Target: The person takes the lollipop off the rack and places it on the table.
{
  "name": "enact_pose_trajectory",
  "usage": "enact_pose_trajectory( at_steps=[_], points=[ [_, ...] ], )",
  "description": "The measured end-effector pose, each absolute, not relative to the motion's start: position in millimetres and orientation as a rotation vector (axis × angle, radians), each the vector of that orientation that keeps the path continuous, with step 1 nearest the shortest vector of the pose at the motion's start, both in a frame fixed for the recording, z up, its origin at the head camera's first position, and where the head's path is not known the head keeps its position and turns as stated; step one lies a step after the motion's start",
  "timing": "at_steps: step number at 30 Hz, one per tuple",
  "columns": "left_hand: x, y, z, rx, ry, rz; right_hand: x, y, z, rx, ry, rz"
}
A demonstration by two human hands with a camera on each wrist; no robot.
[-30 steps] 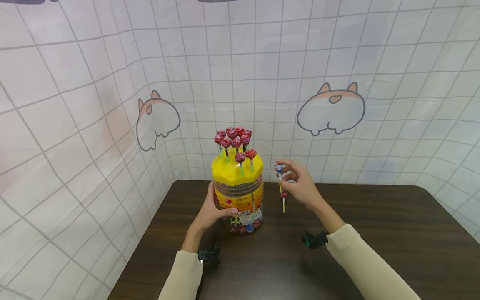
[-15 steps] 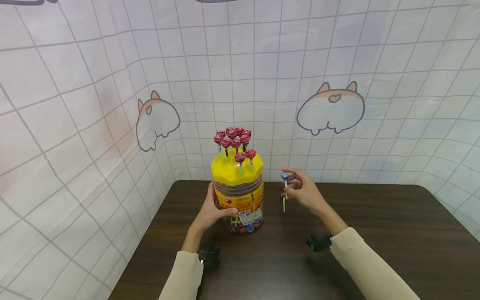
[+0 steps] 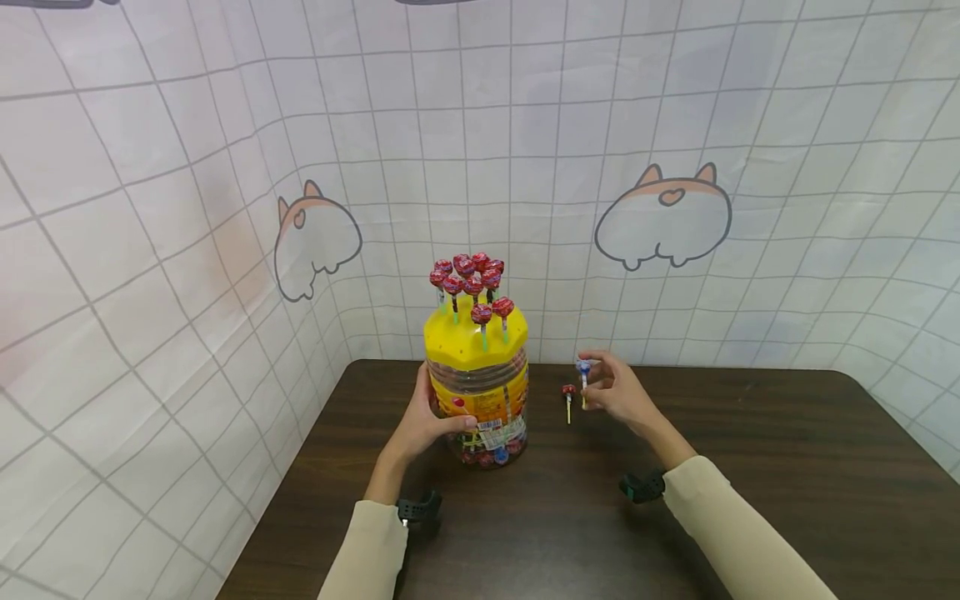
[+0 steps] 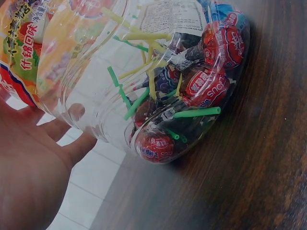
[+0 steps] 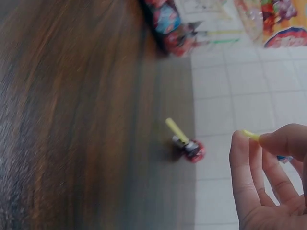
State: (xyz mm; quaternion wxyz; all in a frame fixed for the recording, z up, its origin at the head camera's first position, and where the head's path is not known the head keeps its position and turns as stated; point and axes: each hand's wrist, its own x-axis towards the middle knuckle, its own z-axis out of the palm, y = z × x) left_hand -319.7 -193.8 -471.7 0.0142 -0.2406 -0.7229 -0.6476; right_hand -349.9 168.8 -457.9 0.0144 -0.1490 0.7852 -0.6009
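Grid-patterned cloth (image 3: 510, 125) rises behind a dark wooden table (image 3: 525, 533), where a large clear jar (image 3: 480, 406) stands upright near the back. Its yellow lid (image 3: 465, 356) carries a cluster of red-wrapped lollipops (image 3: 472, 286), sticks down and heads up, and more candy lies loose at the jar's bottom. The left hand (image 3: 422, 423) grips the jar from its left side, thumb across the front of the label. Just right of the jar, the right hand (image 3: 617, 393) holds a blue lollipop (image 3: 583, 367) upright in a narrow pinch, and the right wrist view shows the yellow stick caught between thumb and fingertip. Near it, apart from the jar, a red lollipop (image 3: 568, 390) lies flat with its stick toward the person. For good handling of the blue lollipop, a light pinch should be enough, since the thin stick could roll or bend under a hard squeeze. Passing beside the red lollipop without nudging it seems wise, as its round head might roll. Firm but gentle left-hand pressure should spare the jar any jolt.
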Motion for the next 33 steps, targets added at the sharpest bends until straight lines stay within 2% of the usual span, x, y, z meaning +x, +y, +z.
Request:
enact_pose_trajectory(
  at_steps=[23,33],
  points=[
    [-320,-193,-474,-0.729,-2.246,-2.037,-370,175,-498,-0.337,2.616,-1.628],
    [-322,-194,-474,-0.729,-2.234,-2.040,-378,179,-500,-0.327,2.728,-1.485]
  ],
)
